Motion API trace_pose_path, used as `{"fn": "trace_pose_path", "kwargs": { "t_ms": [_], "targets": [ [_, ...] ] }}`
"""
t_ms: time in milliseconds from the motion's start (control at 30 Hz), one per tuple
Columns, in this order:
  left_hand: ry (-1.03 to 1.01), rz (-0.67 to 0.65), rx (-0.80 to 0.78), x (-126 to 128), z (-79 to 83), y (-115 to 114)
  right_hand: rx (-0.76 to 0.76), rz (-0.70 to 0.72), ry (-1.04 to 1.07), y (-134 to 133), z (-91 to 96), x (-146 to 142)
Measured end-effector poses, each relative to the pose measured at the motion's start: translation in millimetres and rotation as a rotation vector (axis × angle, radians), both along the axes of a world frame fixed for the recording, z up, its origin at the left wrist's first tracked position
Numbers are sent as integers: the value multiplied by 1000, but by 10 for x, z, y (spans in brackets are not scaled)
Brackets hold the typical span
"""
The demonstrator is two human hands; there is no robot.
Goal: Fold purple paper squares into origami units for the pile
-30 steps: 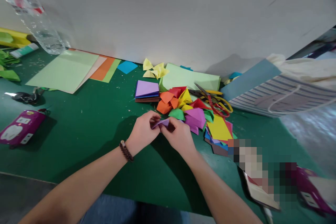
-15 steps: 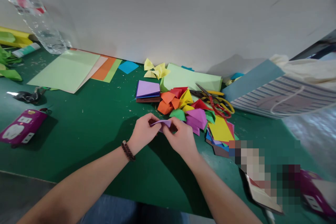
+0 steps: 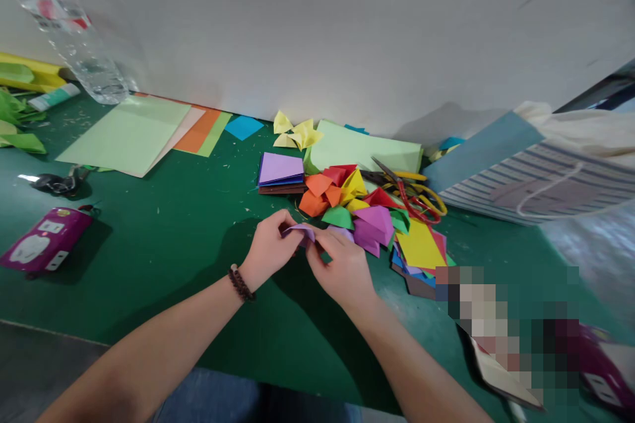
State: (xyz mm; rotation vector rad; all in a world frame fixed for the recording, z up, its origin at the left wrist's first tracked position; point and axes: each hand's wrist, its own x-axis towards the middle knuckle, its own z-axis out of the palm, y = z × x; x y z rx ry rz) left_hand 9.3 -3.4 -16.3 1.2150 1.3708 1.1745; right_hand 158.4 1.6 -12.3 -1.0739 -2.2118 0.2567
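Green table point(image 3: 169, 238) meets a grey wall point(image 3: 322, 33); bottle point(image 3: 94, 66) stands at back left. Left hand point(image 3: 271, 244) and right hand point(image 3: 344, 271) both have fingers pinched on purple paper point(image 3: 303, 230).

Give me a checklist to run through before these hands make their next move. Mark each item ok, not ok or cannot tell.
1. Left hand gripping the purple paper: ok.
2. Right hand on the paper: ok, fingers at its right end.
3. Creases sharp and aligned: cannot tell, fingers hide much of the sheet.
4. Red-handled scissors away from the hands: ok, they lie apart, beyond the right hand.
5. Room around the right hand: not ok, folded pieces crowd just beyond it.
6. Purple-topped stack uncovered: ok, its top sheet shows.
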Motion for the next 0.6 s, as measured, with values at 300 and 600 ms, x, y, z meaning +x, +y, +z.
{"fn": "trace_pose_path", "kwargs": {
  "t_ms": [300,600],
  "targets": [
    [62,-16,62,-26,14,2,39,17,5,-18,-1,-9],
    [406,-56,171,-40,78,-8,1,23,26,15,-17,24]
  ]
}}
